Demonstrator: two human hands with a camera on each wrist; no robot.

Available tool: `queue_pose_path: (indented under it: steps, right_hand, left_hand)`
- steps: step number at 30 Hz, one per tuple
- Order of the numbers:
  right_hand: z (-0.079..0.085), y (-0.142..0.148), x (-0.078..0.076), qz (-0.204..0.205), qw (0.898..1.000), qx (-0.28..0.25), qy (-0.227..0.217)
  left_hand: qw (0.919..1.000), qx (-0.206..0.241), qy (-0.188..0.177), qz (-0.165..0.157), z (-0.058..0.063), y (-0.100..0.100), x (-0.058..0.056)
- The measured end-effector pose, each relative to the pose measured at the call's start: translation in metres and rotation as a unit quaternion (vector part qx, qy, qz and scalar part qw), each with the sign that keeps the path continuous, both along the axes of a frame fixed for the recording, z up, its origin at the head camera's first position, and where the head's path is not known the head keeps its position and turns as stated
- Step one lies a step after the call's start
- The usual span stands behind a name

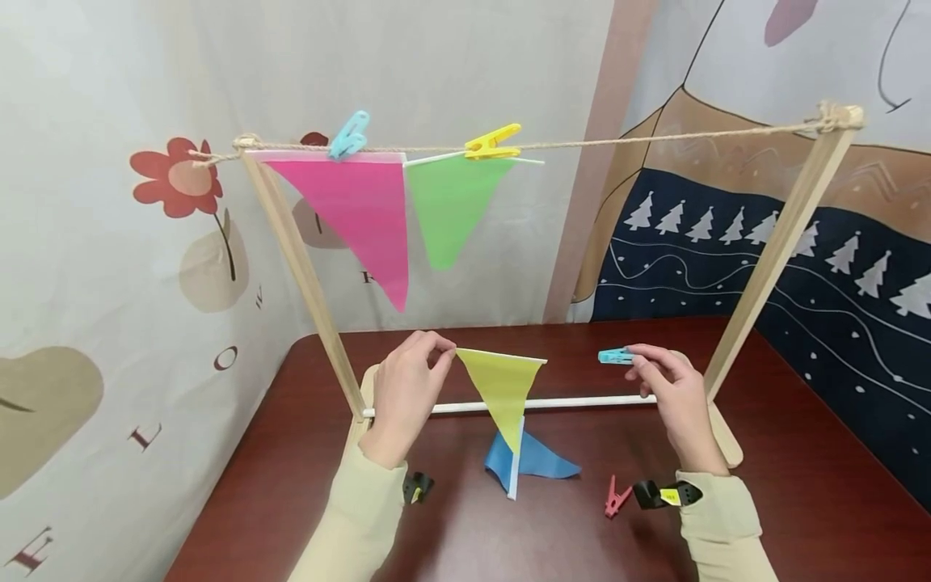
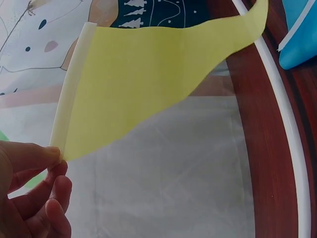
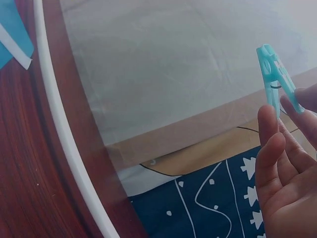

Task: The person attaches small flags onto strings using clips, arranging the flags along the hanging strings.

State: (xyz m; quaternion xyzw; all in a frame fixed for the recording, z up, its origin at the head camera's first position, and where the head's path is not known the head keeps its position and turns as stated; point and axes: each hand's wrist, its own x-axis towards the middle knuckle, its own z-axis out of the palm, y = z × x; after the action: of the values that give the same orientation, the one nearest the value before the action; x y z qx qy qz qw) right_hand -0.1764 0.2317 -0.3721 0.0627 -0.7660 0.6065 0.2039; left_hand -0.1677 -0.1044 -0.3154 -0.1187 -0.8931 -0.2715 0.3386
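Note:
My left hand pinches one top corner of a yellow pennant flag, which hangs point down in front of the white rod. In the left wrist view the thumb and a finger grip the end of the pennant's white top strip. My right hand holds a light blue clothespin by its handle end, the jaws facing left. Above, a pink pennant hangs from the twine under a blue clothespin. Beside it a green pennant hangs under a yellow clothespin.
Two wooden posts carry the twine, with a white rod low between them. A blue pennant lies crumpled on the dark red table, partly behind the yellow one. A red clothespin lies near my right wrist.

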Motion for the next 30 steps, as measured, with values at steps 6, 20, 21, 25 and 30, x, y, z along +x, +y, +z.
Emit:
queue_pose_path:
  steps: [6,20,21,25,30]
  right_hand:
    - [-0.001,-0.001,0.000,0.003,1.000,-0.003,0.001]
    - [0.023,-0.008,0.007,0.009,0.999,-0.041,0.035]
    - [0.026,-0.009,0.008,0.010,0.998,-0.044,0.041]
    - [0.042,-0.010,0.011,0.015,0.997,-0.033,0.073]
    - [0.060,-0.010,0.013,0.010,0.994,0.012,0.108]
  left_hand:
    - [1.0000,0.008,0.003,-0.002,-0.002,-0.001,0.000]
    - [0.9961,-0.052,0.070,-0.012,0.045,0.007,-0.017]
    - [0.9952,-0.055,0.079,-0.018,0.049,0.008,-0.018]
    - [0.9909,-0.065,0.111,-0.042,0.062,0.013,-0.021]
    - [0.9858,-0.076,0.141,-0.051,0.073,0.019,-0.021]
